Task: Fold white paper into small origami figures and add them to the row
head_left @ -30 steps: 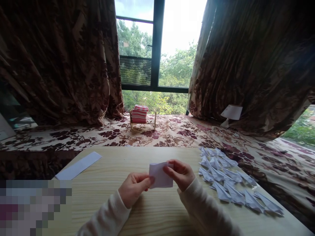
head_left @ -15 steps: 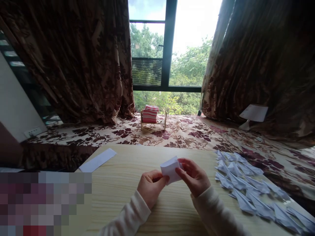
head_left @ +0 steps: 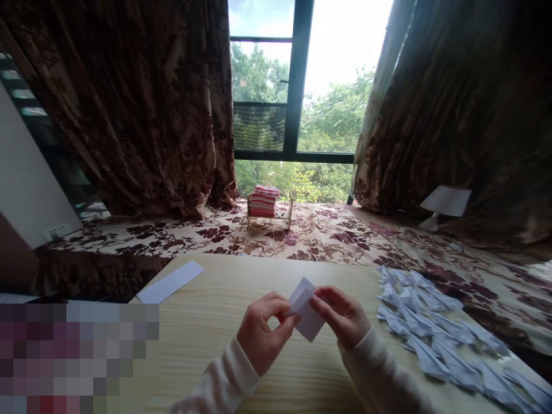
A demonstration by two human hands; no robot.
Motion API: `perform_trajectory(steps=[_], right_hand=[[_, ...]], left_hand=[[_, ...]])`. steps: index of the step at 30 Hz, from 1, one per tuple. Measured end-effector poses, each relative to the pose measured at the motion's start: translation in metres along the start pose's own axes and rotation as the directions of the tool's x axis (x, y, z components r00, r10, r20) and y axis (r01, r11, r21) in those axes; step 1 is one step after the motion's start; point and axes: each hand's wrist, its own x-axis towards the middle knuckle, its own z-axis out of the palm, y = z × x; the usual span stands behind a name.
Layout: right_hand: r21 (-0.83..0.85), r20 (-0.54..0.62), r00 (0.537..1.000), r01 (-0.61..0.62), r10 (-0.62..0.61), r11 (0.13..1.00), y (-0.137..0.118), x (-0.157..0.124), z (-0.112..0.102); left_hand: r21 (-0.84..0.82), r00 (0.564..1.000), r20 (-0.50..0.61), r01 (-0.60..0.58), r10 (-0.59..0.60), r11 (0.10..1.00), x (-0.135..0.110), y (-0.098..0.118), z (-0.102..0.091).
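Note:
Between my two hands a small folded piece of white paper [head_left: 307, 319] is held up above the table, turned with one corner toward the top. My left hand [head_left: 266, 328] pinches its left edge between thumb and fingers. On the opposite side, my right hand [head_left: 342, 315] grips the upper right edge, thumb on the near face. To the right lie several folded white paper pieces [head_left: 431, 359] with pointed ends, set out in rows. A flat white paper strip [head_left: 171, 282] rests at the table's left back edge.
The pale wooden table [head_left: 224, 368] meets a ledge covered in floral cloth [head_left: 319, 233]. On the ledge stand a small rack [head_left: 269, 217] with a stack of pink-striped cloths [head_left: 264, 201] and a white lamp [head_left: 446, 200]. Patterned curtains [head_left: 172, 115] flank the window. A blurred patch hides the lower left.
The folded paper has been turned in my hands, so a corner now points up and another down. My left fingers have shifted up along its left edge.

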Motion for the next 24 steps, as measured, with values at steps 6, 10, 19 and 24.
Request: perform_trajectory(steps=[6,10,19,24], right_hand=[[-0.118,0.003,0.996,0.084,-0.084,0.989,0.004,0.002,0.003],[-0.159,-0.009,0.989,0.145,-0.148,0.977,0.004,0.002,0.003],[-0.119,-0.03,0.994,0.098,-0.102,0.988,0.0,-0.002,0.008],[-0.047,-0.064,0.992,0.101,-0.104,0.994,-0.007,-0.003,0.012]], left_hand=[[0.009,0.998,0.067,-0.012,0.011,1.0,-0.002,-0.001,-0.002],[0.037,0.998,0.05,-0.03,0.028,0.999,-0.001,-0.002,-0.002],[0.022,0.997,0.063,0.051,-0.053,0.998,-0.001,0.005,0.0],[0.097,1.0,-0.005,-0.014,0.015,0.995,-0.003,0.002,0.002]])
